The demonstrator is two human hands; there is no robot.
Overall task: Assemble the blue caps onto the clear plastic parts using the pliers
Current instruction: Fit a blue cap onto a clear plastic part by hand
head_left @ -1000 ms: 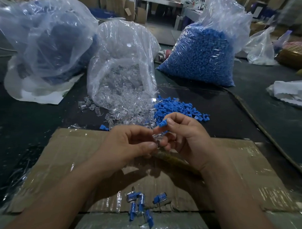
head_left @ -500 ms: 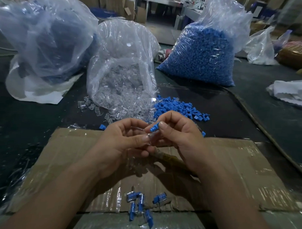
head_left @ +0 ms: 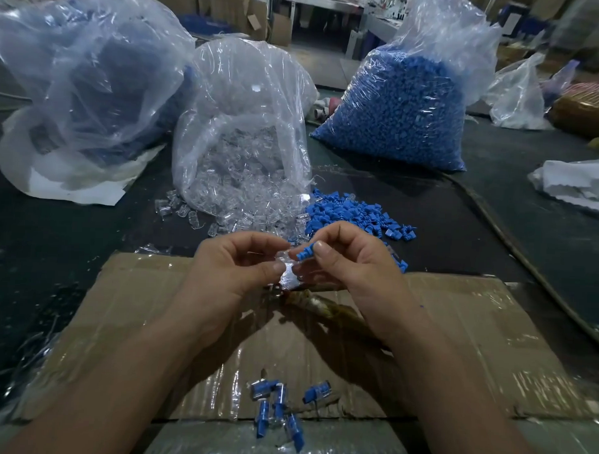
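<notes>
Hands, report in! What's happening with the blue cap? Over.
Right hand pinches blue cap. Left hand holds clear part. Cap beside part, not pushed in. Nothing blocking.

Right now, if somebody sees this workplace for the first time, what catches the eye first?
The big bag of blue caps at the back right stands out most, beside the bag of clear parts in the middle. In front, the right hand pinches a blue cap next to the clear part that the left hand holds.

Right hand (head_left: 351,262) pinches a blue cap (head_left: 304,252) against the clear part (head_left: 283,257) in the left hand (head_left: 235,268).
</notes>
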